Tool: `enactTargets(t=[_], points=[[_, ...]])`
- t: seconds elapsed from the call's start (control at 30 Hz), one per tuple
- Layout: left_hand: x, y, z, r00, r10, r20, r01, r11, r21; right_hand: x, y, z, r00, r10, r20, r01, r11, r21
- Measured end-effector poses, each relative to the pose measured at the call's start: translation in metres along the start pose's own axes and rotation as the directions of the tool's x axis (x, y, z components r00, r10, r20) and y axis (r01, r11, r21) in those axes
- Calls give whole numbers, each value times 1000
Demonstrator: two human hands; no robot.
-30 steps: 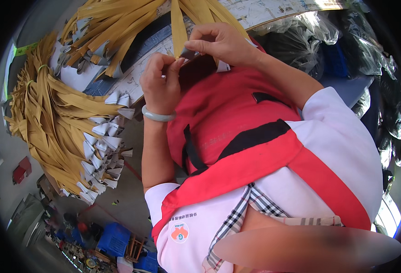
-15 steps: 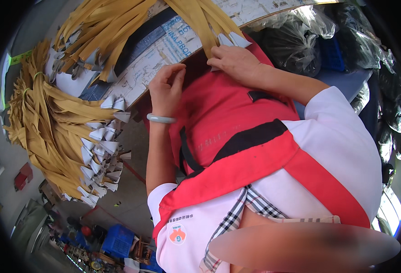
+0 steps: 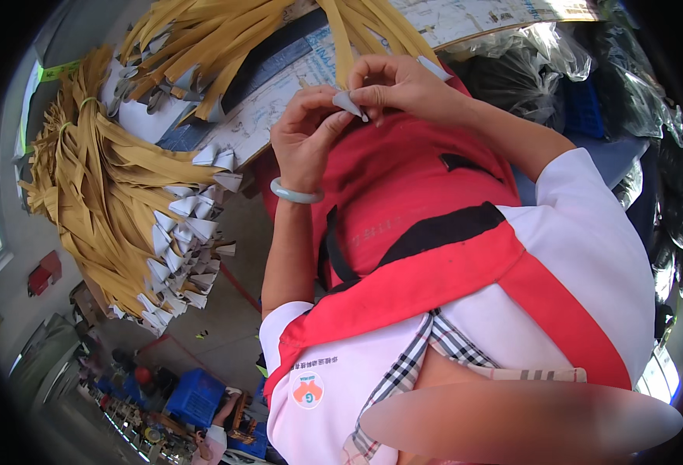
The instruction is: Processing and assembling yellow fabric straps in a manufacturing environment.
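My left hand [image 3: 306,128], with a pale bangle at its wrist, is closed in a pinch at the white-grey end piece [image 3: 347,102] of a tan strap [image 3: 339,46]. Thumb and fingertips of my right hand [image 3: 403,87] pinch the same end piece from the other side. It is folded to a point and held just past the near edge of the work table [image 3: 465,25], over my red apron [image 3: 426,178]. Other tan straps [image 3: 388,27] lie beside it on the table, one white end showing behind my right hand.
More loose straps [image 3: 209,39] are heaped on the table at the far left. A tied bundle of straps [image 3: 101,178] hangs off the table's left end. Clear plastic bags [image 3: 504,85] of dark goods stand at right. Blue crates [image 3: 196,401] and another person [image 3: 213,442] appear lower left.
My left hand has come over to the strap end and pinches it with my right hand. The end piece is now lifted between them. The view has shifted slightly.
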State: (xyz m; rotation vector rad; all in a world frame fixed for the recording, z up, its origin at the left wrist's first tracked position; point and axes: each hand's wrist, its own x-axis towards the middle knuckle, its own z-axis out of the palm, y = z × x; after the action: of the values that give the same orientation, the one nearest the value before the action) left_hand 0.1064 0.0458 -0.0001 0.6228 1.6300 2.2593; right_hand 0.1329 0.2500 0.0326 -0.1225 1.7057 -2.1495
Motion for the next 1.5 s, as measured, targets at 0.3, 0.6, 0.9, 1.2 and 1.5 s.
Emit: enactTargets(t=[0.3, 0.6, 0.9, 1.2, 1.5], points=[[5, 18, -19, 990, -114, 83, 119, 991, -56, 26, -26, -10, 958, 129, 255, -69, 970, -233], [16, 10, -8, 989, -81, -127, 71, 994, -80, 33, -15, 0, 996, -84, -18, 77, 966, -247], [23, -5, -17, 933, 52, -357, 37, 971, 238, 54, 19, 15, 774, -632, 44, 429, 472, -770], [23, 7, -30, 992, 62, -110, -35, 972, 232, 44, 4, -2, 967, -210, -144, 177, 961, -213], [24, 18, -19, 980, 184, -75, -95, 767, 634, 39, -4, -24, 989, -77, -124, 36, 952, -305]])
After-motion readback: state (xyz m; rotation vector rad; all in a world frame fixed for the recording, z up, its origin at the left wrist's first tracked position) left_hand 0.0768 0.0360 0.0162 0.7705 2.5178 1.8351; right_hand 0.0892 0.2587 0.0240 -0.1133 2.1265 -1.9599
